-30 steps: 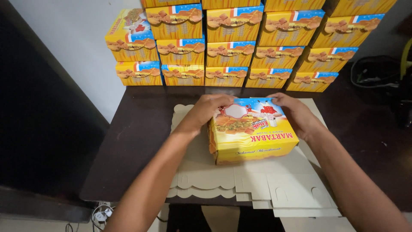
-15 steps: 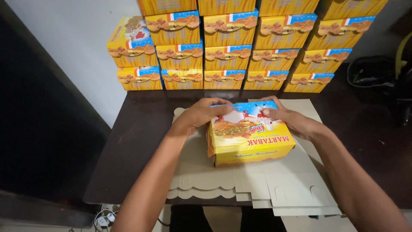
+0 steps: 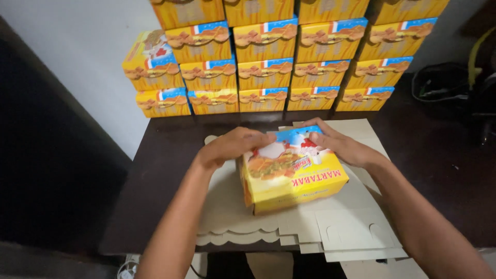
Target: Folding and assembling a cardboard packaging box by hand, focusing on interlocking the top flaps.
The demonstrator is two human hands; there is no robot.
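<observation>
A yellow food box [image 3: 292, 178] with a blue and red printed lid sits on a pile of flat, unfolded cardboard blanks [image 3: 330, 232] in the middle of a dark table. My left hand [image 3: 230, 147] presses on the box's far left top edge. My right hand [image 3: 336, 144] grips the far right edge of the lid. Both hands hold the box closed from the back side. The box's front face points toward me.
A wall of several stacked, assembled yellow boxes [image 3: 279, 67] fills the back of the dark table [image 3: 160, 170]. A black bag with cables [image 3: 444, 85] lies at the right rear. A white wall rises at the left behind the stacks.
The box and both hands have stayed in nearly the same place on the blanks. My fingers have shifted slightly along the lid's back edge.
</observation>
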